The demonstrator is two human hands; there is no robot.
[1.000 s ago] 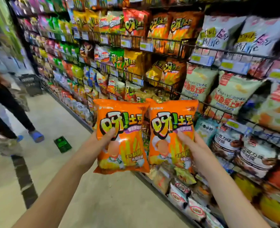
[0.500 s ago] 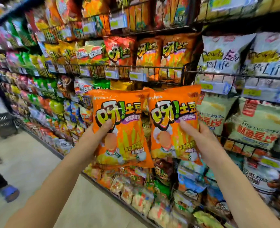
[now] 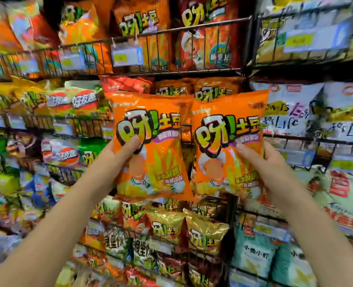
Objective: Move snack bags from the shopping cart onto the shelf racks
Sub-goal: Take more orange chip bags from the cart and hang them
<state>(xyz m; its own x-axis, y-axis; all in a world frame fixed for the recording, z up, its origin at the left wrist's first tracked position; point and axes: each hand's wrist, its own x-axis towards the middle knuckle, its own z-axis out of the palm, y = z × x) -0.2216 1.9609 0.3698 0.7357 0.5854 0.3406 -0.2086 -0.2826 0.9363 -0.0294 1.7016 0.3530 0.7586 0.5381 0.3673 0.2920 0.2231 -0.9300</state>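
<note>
Orange and glossy, two matching potato-stick bags fill the centre of the head view, edges touching. The left hand [image 3: 117, 156] clamps the left orange bag [image 3: 150, 121], thumb across its front, and the right hand [image 3: 262, 162] clamps the right orange bag [image 3: 227, 121] likewise. Both bags are held before packed shelves. At 12 o'clock is a black wire rack [image 3: 171, 32] with a price tag [image 3: 127, 56]. White crisp bags [image 3: 291, 112] sit at 3 o'clock and gold bags [image 3: 206, 230] at 6 o'clock.

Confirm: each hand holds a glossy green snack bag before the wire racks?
No, the head view shows orange: the left hand holds the left glossy orange snack bag, the right hand the right glossy orange snack bag, before the wire racks.
</note>
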